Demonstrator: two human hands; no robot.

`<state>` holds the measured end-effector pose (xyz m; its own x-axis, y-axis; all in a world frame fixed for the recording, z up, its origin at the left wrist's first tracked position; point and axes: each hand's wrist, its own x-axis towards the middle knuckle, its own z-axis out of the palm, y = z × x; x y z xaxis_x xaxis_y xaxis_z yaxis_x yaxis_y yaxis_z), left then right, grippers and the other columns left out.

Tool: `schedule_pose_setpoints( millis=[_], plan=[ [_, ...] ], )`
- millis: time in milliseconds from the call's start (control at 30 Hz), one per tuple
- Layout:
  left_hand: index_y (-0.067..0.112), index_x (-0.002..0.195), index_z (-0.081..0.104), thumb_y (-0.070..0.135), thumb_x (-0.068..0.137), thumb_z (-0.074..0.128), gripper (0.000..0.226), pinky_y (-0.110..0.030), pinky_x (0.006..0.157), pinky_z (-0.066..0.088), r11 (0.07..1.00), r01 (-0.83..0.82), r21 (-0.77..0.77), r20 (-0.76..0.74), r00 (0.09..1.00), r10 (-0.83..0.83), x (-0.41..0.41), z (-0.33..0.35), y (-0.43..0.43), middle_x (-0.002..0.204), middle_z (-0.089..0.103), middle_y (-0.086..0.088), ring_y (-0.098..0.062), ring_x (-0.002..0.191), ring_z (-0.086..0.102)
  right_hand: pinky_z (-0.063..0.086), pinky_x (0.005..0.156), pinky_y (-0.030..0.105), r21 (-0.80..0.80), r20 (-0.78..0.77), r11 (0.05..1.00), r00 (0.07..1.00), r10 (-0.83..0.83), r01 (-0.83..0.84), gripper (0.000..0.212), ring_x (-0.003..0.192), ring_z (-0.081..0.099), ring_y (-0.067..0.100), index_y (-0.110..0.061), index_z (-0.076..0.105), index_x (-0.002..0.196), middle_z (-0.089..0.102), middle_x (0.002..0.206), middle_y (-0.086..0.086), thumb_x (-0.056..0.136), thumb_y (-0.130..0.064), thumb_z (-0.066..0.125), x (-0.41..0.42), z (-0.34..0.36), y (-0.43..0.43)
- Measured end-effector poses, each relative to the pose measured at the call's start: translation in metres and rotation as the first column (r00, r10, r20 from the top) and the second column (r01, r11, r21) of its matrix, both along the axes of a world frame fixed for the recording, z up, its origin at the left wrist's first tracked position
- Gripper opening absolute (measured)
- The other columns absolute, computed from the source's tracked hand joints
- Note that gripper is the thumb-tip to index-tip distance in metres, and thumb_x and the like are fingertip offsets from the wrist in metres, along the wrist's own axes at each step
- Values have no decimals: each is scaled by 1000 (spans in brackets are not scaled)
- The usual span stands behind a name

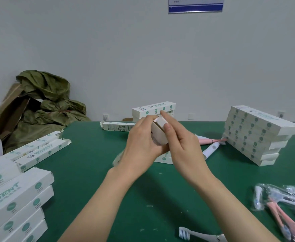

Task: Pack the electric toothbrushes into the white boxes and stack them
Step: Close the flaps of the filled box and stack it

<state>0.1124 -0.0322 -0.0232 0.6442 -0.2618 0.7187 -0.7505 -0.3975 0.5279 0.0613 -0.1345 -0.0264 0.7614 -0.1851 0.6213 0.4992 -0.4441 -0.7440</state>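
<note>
Where fingers [166, 127] pinch, box [158, 135] sits between.

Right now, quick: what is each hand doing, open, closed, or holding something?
The left hand is closed round the white box.
The right hand is closed too, pinching the box's end flap.
</note>
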Motion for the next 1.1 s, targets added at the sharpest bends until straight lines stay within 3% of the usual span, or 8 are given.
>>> schedule_pose_setpoints(
  millis=[467, 600, 667, 767, 867, 967, 1033, 1100],
  plan=[
    [4, 118, 59, -3, 70, 58, 49, 1, 69, 32, 999, 33, 10, 60, 998, -33, -7, 10, 5, 80, 42, 18, 11, 75, 45, 7, 109, 4, -397, 34, 918, 999, 6, 7, 57, 143, 12, 3, -26, 15, 148, 19, 155, -6, 94, -43, 19, 4, -9, 2],
    [27, 103, 58, 21, 66, 77, 42, -7, 71, 41, 979, 142, -146, 14, 990, -141, -12, 18, 11, 91, 59, 17, 8, 86, 55, 33, 107, 14, 134, 63, 973, 981, 182, -189, 33, 127, 43, -3, -43, 35, 133, 48, 135, -18, 101, -40, 27, 2, 2, 0],
    [31, 95, 55, 26, 62, 79, 41, -12, 67, 45, 915, 265, -305, 30, 963, -269, -13, 28, 20, 87, 61, 19, 1, 79, 57, 45, 100, 25, 427, -54, 903, 996, 78, -47, 19, 110, 58, 3, -33, 50, 113, 63, 117, -6, 101, -39, 37, 9, 6, -16],
    [20, 96, 50, 19, 65, 71, 38, -21, 68, 47, 646, 559, -520, 107, 793, -600, -12, 33, 31, 84, 59, 13, -5, 79, 54, 50, 88, 35, 452, -534, 881, 834, 140, 141, 27, 89, 67, 16, -21, 55, 87, 68, 92, 2, 89, -48, 55, 13, -1, -44],
    [20, 95, 53, 12, 68, 65, 31, -21, 71, 48, 441, 631, -639, 69, 617, -784, -4, 27, 30, 88, 60, 7, -8, 84, 56, 52, 61, 29, 662, -576, 749, 638, 510, -1, 24, 65, 65, 16, -14, 63, 95, 69, 76, 1, 89, -37, 61, 11, -12, -47],
    [19, 116, 54, 5, 65, 73, 56, -20, 76, 49, 601, 424, -678, -165, 709, -685, 12, 17, 32, 106, 58, 1, -7, 94, 58, 55, 59, 26, 749, -457, 660, 770, 446, 62, 16, 69, 69, 15, -11, 65, 92, 73, 82, 3, 92, -26, 59, 14, -17, -52],
    [17, 136, 40, 0, 69, 77, 78, -26, 91, 46, 824, 128, -552, -354, 859, -370, 20, 16, 38, 127, 51, -2, -12, 113, 52, 55, 78, 31, 622, -473, 760, 864, 172, 189, 19, 83, 69, 21, -9, 63, 92, 71, 96, 8, 91, -28, 61, 15, -14, -57],
    [19, 139, 36, 9, 75, 75, 75, -24, 103, 31, 945, -115, -306, -270, 962, 29, 23, 15, 42, 133, 43, 2, -12, 125, 41, 49, 59, 22, 346, -460, 878, 875, -148, 330, 25, 66, 62, 17, -5, 62, 87, 64, 85, 4, 86, -30, 65, 10, -10, -61]
  ],
)
